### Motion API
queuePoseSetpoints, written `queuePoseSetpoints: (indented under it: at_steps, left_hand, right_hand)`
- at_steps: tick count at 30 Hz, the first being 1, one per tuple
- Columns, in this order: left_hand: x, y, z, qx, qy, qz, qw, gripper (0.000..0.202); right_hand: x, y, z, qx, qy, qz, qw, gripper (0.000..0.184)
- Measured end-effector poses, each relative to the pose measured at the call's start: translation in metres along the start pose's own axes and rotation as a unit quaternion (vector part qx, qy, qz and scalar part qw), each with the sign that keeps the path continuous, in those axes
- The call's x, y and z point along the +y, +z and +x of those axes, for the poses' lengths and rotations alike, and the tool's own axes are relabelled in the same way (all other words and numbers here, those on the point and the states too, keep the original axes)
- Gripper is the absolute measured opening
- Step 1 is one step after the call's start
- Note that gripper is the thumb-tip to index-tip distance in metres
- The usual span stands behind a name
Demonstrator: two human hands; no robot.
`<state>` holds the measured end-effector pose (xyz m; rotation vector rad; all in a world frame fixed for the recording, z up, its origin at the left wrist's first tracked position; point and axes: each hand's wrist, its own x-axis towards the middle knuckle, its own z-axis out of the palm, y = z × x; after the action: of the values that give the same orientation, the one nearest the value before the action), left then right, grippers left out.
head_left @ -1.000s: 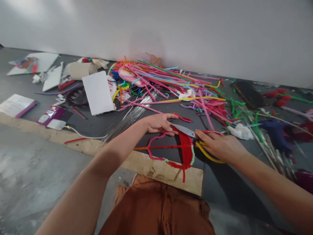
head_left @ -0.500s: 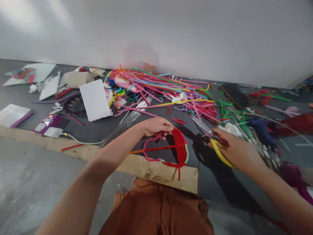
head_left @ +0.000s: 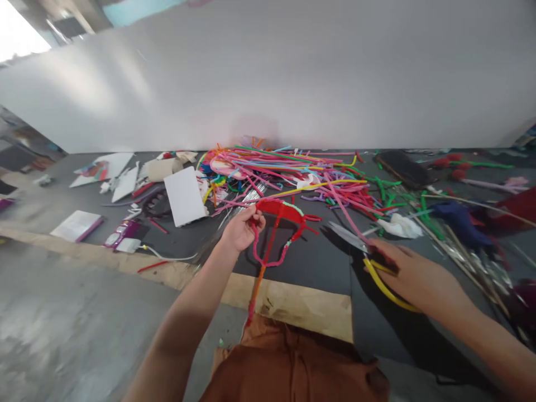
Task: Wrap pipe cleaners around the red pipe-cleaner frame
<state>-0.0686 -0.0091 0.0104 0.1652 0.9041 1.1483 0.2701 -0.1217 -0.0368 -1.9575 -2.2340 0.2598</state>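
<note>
My left hand (head_left: 243, 228) is closed on the top edge of a red and pink pipe-cleaner figure (head_left: 278, 231), which hangs lifted off the dark mat with its orange stem pointing down toward me. My right hand (head_left: 412, 273) rests on the mat to the right, fingers wrapped round the yellow handles of a pair of scissors (head_left: 364, 245); the blades point left toward the figure. A short red pipe-cleaner piece (head_left: 312, 219) lies between them.
A big heap of coloured pipe cleaners (head_left: 293, 173) lies at the back by the white wall. A white card (head_left: 184, 195), a purple packet (head_left: 125, 230), a booklet (head_left: 77, 224) and paper scraps lie left. Green, blue and red craft pieces (head_left: 452, 215) spread right. A cardboard strip (head_left: 293, 301) edges the mat.
My left hand has lifted the pipe-cleaner figure off the mat and turned it upright. My right hand has drawn the scissors away to the right. The view has tilted upward.
</note>
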Motion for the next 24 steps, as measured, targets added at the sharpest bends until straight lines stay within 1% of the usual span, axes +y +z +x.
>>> queuePoseSetpoints:
  at_steps: [3,6,7,8,9,10,11,12,13,14,15,17,18,20,22,24]
  left_hand:
    - [-0.002,0.001,-0.004,0.001,0.017,-0.021,1.000,0.027]
    - [-0.001,0.012,-0.011,-0.033,0.015,-0.078,0.996,0.025]
    - [-0.001,0.018,-0.014,-0.049,0.014,-0.099,0.994,0.025]
    - [-0.001,0.024,-0.017,-0.065,0.015,-0.117,0.991,0.026]
    - [-0.002,0.030,-0.020,-0.078,0.017,-0.130,0.988,0.027]
    - [-0.004,0.037,-0.022,-0.089,0.018,-0.139,0.986,0.027]
    - [-0.007,0.042,-0.024,-0.097,0.017,-0.144,0.985,0.028]
    - [-0.011,0.047,-0.026,-0.106,0.016,-0.143,0.984,0.028]
    - [-0.016,0.050,-0.027,-0.116,0.015,-0.136,0.984,0.028]
    - [-0.021,0.052,-0.027,-0.129,0.018,-0.123,0.984,0.027]
    - [-0.025,0.053,-0.027,-0.142,0.024,-0.107,0.984,0.026]
    - [-0.030,0.051,-0.026,-0.168,0.048,-0.065,0.982,0.025]
    - [-0.031,0.049,-0.026,-0.178,0.058,-0.040,0.982,0.024]
    - [-0.028,0.043,-0.024,-0.190,0.063,0.021,0.979,0.024]
    - [-0.023,0.037,-0.021,-0.192,0.051,0.102,0.975,0.023]
    - [-0.018,0.032,-0.017,-0.188,0.041,0.176,0.965,0.023]
  right_hand:
    - [0.002,0.004,0.001,0.002,-0.060,-0.020,0.998,0.051]
    - [-0.001,-0.008,0.007,0.013,-0.081,-0.015,0.996,0.043]
    - [-0.006,-0.015,0.011,0.012,-0.071,0.008,0.997,0.040]
    - [-0.013,-0.022,0.015,0.009,-0.057,0.054,0.997,0.037]
    - [-0.022,-0.028,0.021,0.011,-0.023,0.115,0.993,0.040]
    - [-0.032,-0.033,0.027,0.005,0.022,0.201,0.979,0.045]
    - [-0.044,-0.035,0.034,-0.016,0.041,0.315,0.948,0.051]
    - [-0.056,-0.035,0.040,-0.034,0.062,0.416,0.906,0.056]
    - [-0.068,-0.034,0.047,-0.046,0.076,0.493,0.866,0.058]
    - [-0.079,-0.030,0.053,-0.062,0.073,0.555,0.826,0.058]
    - [-0.088,-0.025,0.058,-0.064,0.079,0.603,0.791,0.054]
    - [-0.101,-0.016,0.065,-0.060,0.094,0.672,0.732,0.047]
    - [-0.105,-0.012,0.067,-0.052,0.101,0.695,0.710,0.044]
    - [-0.107,-0.006,0.067,-0.039,0.116,0.724,0.678,0.040]
    - [-0.105,-0.003,0.066,-0.034,0.134,0.740,0.658,0.040]
    - [-0.103,-0.004,0.064,-0.042,0.148,0.749,0.644,0.041]
